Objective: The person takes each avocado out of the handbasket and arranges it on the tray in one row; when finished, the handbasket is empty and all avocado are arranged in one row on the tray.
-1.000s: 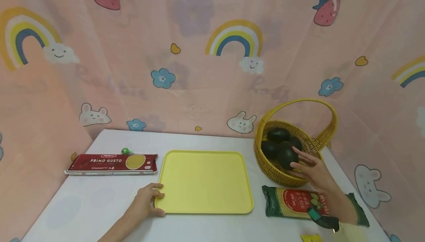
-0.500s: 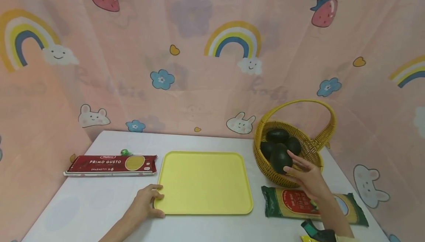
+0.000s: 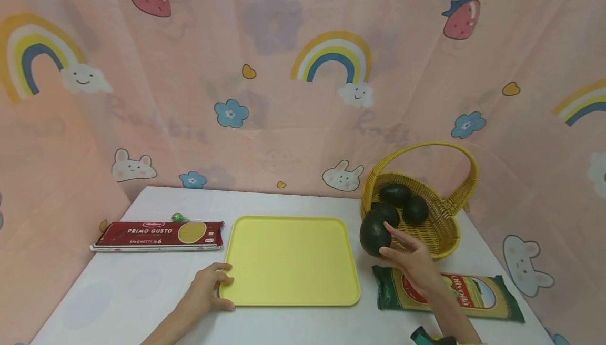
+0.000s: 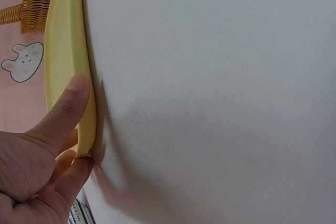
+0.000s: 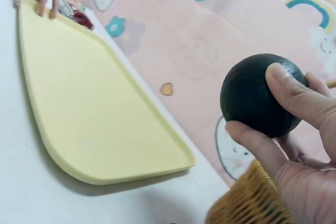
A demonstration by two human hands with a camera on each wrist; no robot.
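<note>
My right hand point(image 3: 414, 263) holds a dark green avocado point(image 3: 375, 233) between thumb and fingers, at the left rim of a yellow wicker basket point(image 3: 445, 237) in the head view. In the right wrist view the avocado point(image 5: 260, 95) is lifted, with the thumb and fingertips pressed round it. Several more avocados point(image 3: 395, 194) lie inside the basket. My left hand point(image 3: 205, 287) grips the near left corner of a yellow tray point(image 3: 293, 261). The left wrist view shows the thumb point(image 4: 65, 106) on top of the tray's rim and fingers curled beneath its corner.
Left of the tray lies a red spaghetti packet point(image 3: 156, 235), with a green lollipop point(image 3: 178, 217) behind it. A green and gold pasta packet point(image 3: 478, 295) lies in front of the basket, partly behind the right forearm. A pink patterned cloth point(image 3: 284, 98) hangs behind the white table point(image 3: 132, 282).
My right hand has carried the avocado up and left, from inside the basket to over its left rim. The left hand stays on the tray's corner.
</note>
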